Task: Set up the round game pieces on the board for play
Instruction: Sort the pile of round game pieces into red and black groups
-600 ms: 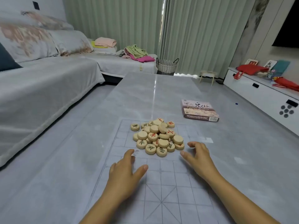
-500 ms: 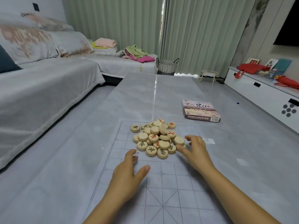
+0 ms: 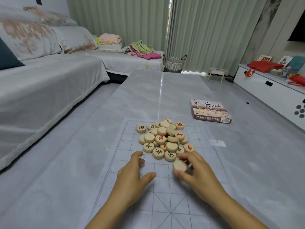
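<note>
Pile of xiangqi pieces (image 3: 165,139) sits on gridded board (image 3: 127,142). Right hand (image 3: 196,174) pinches one blank-faced piece (image 3: 179,165) just in front of pile. Left hand (image 3: 132,177) is front-left of pile, fingers loosely spread, empty.

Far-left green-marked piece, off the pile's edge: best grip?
Pinch the far-left piece by its rim, from straight above, fingers on its near and far edges. It lies flat, face up, so only the rim offers purchase, and the pile crowds its right side. Use the left hand; the right hand holds a blank piece.
</note>
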A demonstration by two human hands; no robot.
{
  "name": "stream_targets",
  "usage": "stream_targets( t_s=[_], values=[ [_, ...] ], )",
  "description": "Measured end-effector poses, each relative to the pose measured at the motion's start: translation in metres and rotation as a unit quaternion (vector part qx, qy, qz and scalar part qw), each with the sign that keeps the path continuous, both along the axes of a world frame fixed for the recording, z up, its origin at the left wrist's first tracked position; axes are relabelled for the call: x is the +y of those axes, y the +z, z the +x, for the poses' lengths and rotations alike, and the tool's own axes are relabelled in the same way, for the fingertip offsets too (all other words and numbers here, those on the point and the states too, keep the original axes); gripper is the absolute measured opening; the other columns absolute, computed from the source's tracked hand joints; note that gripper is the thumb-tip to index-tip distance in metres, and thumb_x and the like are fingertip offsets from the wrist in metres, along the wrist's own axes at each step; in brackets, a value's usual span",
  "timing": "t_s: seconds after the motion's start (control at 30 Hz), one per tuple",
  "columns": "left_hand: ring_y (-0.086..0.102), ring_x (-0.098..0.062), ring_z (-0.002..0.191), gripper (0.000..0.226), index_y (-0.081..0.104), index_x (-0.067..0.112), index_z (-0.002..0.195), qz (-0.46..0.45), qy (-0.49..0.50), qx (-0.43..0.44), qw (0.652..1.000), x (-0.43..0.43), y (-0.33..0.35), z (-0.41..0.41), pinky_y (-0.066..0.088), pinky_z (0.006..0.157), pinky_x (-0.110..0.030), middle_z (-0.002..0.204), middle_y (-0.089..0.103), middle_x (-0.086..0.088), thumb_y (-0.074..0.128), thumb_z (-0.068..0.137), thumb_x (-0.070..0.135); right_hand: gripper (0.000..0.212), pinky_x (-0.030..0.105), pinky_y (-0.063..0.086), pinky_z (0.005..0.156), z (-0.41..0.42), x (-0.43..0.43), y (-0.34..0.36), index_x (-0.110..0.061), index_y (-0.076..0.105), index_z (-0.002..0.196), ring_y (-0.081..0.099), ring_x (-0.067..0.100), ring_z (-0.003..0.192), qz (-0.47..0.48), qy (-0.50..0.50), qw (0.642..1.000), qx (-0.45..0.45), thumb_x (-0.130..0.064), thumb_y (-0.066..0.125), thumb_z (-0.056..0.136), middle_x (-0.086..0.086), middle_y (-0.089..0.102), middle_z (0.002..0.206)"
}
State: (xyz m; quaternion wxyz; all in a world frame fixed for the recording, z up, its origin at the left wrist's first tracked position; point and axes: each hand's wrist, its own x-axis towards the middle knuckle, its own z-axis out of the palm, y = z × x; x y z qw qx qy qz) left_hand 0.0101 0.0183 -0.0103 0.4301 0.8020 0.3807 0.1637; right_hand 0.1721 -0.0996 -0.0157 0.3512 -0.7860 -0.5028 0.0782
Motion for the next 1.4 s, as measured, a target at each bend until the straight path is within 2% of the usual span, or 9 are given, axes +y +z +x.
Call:
stream_targets(
  t_s=[0.17, 0.37, 0.7, 0.8, 0.9, 0.97, 1.07, 1.23, 1.4],
  values=[
    [0.041, -0.015, 0.127, 0.063, 0.027, 0.03, 0.135, 0.001, -0.012, 0.01, 1.0, -0.003, 0.0, -0.004, 0.035, 0.107, -0.031, 0.135, 0.047, 0.007, 0.063, 0.084, 0.031, 0.041, 0.005, 0.034, 0.079, -0.013, -0.001, -0.007, -0.03, 0.049, 0.117, 0.041, -0.01, 0.094, -0.012, 0.008, 1.0, 0.01, -0.03, 0.068, 0.081, -0.033, 0.039, 0.098],
    [0.041, -0.013, 0.127, 0.062, 0.031, 0.029, 0.136, 0.046, -0.029, 0.038, 0.998, -0.006, 0.001, -0.004, 0.034, 0.109, -0.032, 0.135, 0.046, 0.009, 0.064, 0.083, 0.032, 0.042, 0.014, 0.031, 0.095, -0.015, -0.008, -0.008, -0.032, 0.048, 0.121, 0.039, -0.003, 0.103, -0.041, 0.04, 0.998, -0.025, -0.034, 0.065, 0.082, -0.039, 0.032, 0.097],
    [0.038, -0.009, 0.127, 0.044, 0.046, 0.031, 0.124, 0.096, -0.071, 0.08, 0.99, -0.01, 0.0, -0.009, 0.032, 0.11, -0.028, 0.135, 0.044, 0.014, 0.063, 0.084, 0.035, 0.041, 0.003, 0.031, 0.083, -0.016, -0.013, -0.009, -0.031, 0.051, 0.12, 0.039, -0.007, 0.099, -0.048, 0.08, 0.995, -0.034, -0.036, 0.065, 0.082, -0.039, 0.036, 0.096],
    [0.04, -0.009, 0.125, 0.04, 0.049, 0.032, 0.12, 0.101, -0.078, 0.077, 0.989, -0.01, 0.001, -0.01, 0.032, 0.109, -0.027, 0.132, 0.045, 0.014, 0.064, 0.083, 0.033, 0.03, 0.006, 0.036, 0.081, -0.019, -0.013, -0.009, -0.031, 0.059, 0.112, 0.046, -0.006, 0.098, -0.025, 0.082, 0.996, -0.013, -0.035, 0.064, 0.083, -0.035, 0.048, 0.096],
    [0.04, -0.008, 0.124, 0.038, 0.051, 0.032, 0.118, 0.103, -0.082, 0.072, 0.989, -0.013, 0.002, -0.011, 0.032, 0.108, -0.026, 0.131, 0.047, 0.014, 0.065, 0.082, 0.032, 0.011, 0.011, 0.043, 0.076, -0.023, -0.013, -0.007, -0.042, 0.062, 0.094, 0.054, -0.001, 0.093, 0.005, 0.073, 0.996, 0.052, -0.042, 0.058, 0.084, -0.024, 0.063, 0.087],
    [0.041, -0.009, 0.124, 0.039, 0.051, 0.033, 0.118, 0.104, -0.086, 0.075, 0.988, -0.014, 0.004, -0.012, 0.032, 0.109, -0.028, 0.13, 0.048, 0.014, 0.066, 0.082, 0.031, 0.006, 0.01, 0.041, 0.072, -0.025, -0.011, -0.008, -0.042, 0.06, 0.085, 0.053, 0.001, 0.091, 0.008, 0.064, 0.997, 0.048, -0.038, 0.056, 0.086, -0.021, 0.063, 0.082],
    [0.04, -0.01, 0.124, 0.041, 0.052, 0.032, 0.119, 0.126, -0.094, 0.086, 0.984, -0.018, 0.004, -0.011, 0.03, 0.11, -0.029, 0.131, 0.049, 0.013, 0.067, 0.081, 0.033, 0.008, 0.014, 0.036, 0.072, -0.022, -0.009, -0.013, -0.032, 0.06, 0.083, 0.048, 0.004, 0.087, 0.008, 0.025, 1.0, -0.008, -0.032, 0.055, 0.089, -0.017, 0.052, 0.08],
    [0.034, -0.01, 0.131, 0.049, 0.044, 0.033, 0.129, 0.167, -0.106, 0.107, 0.974, -0.025, 0.006, -0.01, 0.021, 0.113, -0.028, 0.139, 0.043, 0.013, 0.062, 0.083, 0.038, 0.012, 0.02, 0.038, 0.077, -0.022, -0.006, -0.019, -0.028, 0.06, 0.094, 0.045, 0.006, 0.088, -0.048, -0.016, 0.997, -0.058, -0.038, 0.053, 0.089, -0.017, 0.047, 0.082],
    [0.034, -0.011, 0.131, 0.054, 0.041, 0.032, 0.132, 0.169, -0.108, 0.118, 0.973, -0.023, 0.005, -0.014, 0.019, 0.113, -0.027, 0.141, 0.041, 0.012, 0.062, 0.083, 0.04, 0.004, 0.023, 0.042, 0.074, -0.01, 0.002, -0.006, -0.027, 0.057, 0.091, 0.05, 0.009, 0.086, -0.016, -0.022, 1.0, -0.011, -0.029, 0.054, 0.09, -0.009, 0.056, 0.091]
  ],
)
